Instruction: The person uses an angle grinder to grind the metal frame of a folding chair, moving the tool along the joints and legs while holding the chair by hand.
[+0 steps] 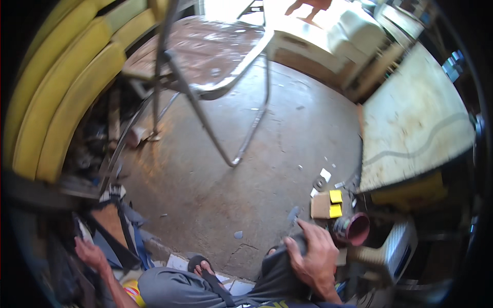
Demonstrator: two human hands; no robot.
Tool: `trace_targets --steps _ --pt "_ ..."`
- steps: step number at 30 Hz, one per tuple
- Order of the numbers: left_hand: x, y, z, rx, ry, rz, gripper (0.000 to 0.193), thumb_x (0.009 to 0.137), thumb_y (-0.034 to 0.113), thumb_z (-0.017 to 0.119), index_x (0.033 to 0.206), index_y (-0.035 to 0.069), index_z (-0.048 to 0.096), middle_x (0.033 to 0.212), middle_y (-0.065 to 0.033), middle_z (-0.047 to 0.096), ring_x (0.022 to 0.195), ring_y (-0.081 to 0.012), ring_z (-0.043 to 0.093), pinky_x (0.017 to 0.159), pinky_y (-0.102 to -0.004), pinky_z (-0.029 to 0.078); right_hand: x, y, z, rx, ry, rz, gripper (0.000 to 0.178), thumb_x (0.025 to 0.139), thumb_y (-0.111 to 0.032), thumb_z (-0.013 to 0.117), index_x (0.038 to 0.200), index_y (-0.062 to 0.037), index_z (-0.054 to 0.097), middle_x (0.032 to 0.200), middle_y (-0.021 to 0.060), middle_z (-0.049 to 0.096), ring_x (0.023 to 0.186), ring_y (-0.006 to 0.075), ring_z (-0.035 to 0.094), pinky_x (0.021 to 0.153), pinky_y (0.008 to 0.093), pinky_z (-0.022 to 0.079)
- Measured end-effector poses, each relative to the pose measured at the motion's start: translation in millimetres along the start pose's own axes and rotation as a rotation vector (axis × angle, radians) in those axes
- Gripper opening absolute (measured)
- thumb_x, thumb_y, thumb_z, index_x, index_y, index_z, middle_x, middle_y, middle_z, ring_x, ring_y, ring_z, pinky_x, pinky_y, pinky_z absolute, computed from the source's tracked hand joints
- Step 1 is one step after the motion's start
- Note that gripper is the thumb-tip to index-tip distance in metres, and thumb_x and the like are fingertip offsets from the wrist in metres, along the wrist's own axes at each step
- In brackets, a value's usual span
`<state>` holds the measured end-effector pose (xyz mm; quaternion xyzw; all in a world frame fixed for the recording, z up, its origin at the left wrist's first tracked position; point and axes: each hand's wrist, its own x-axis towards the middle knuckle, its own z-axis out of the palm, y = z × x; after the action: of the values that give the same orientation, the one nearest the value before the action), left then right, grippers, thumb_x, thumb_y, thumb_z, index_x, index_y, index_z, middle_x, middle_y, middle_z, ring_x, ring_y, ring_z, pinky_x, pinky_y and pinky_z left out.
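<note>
My right hand (314, 255) rests on my right knee (280, 264), with the thumb and fingers apart and nothing held. Off to the left, my left hand (92, 255) is raised beside a heap of dark and blue sheet scraps (134, 233) and a brown-faced panel (110, 223). Its fingers look loosely stretched out, and I see nothing held in them. Just beyond its fingertips is a pale, narrow object (83, 231), too unclear to name. Past my right hand are a small brown cardboard box with yellow flaps (320, 206) and a tipped round tub, reddish inside (358, 229).
A metal-framed folding chair (205, 92) stands ahead on the concrete floor (205, 190). Yellow padded cushions (77, 102) are stacked at left. A stained white panel (416, 118) leans at right above a pale plastic stool (393, 251). Paper scraps (325, 175) lie near the box.
</note>
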<state>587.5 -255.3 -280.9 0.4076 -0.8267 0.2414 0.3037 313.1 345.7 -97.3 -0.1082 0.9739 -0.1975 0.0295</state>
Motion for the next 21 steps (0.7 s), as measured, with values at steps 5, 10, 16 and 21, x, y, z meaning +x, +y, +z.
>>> trace_targets --steps 5,10,16,21 --pt "148 195 -266 -0.647 -0.387 0.323 0.031 0.101 0.014 0.056 0.125 -0.003 0.065 0.12 -0.0223 0.07 0.124 -0.042 0.061 0.111 -0.0486 0.043 23 -30 4 0.382 0.02 -0.325 0.065 0.086 -0.03 0.079 0.14 -0.0017 0.055 0.121 0.0207 0.067 0.119 0.0377 0.062 0.105 0.0455 0.047" --pt "175 303 -358 -1.496 -0.696 0.676 0.044 0.082 0.009 0.067 0.125 -0.002 0.066 0.113 -0.021 0.073 0.12 -0.031 0.066 0.12 -0.0482 0.034 42 -62 3 1.015 -0.185 -0.573 0.087 0.085 -0.016 0.083 0.157 -0.0067 0.035 0.126 0.0191 0.067 0.125 0.0363 0.06 0.111 0.0403 0.042" --pt "165 306 -312 -2.013 -0.809 0.436 0.109 0.079 0.057 0.084 0.156 -0.003 0.033 0.147 -0.023 0.053 0.137 -0.0305 0.053 0.119 -0.0445 0.032 80 -55 -41 1.934 -0.239 -0.169 0.045 0.091 -0.018 0.079 0.123 0.0067 0.062 0.116 0.0179 0.069 0.106 0.0251 0.069 0.092 0.0379 0.057" --pt "114 241 -278 -2.024 -0.843 0.171 0.088 0.086 0.041 0.082 0.147 -0.005 0.04 0.133 -0.0182 0.059 0.123 -0.0232 0.058 0.102 -0.0391 0.048 139 -110 -84 2.165 -0.251 -0.371 0.056 0.092 -0.022 0.079 0.131 0.0069 0.052 0.12 0.0174 0.064 0.103 0.0269 0.069 0.091 0.0409 0.059"
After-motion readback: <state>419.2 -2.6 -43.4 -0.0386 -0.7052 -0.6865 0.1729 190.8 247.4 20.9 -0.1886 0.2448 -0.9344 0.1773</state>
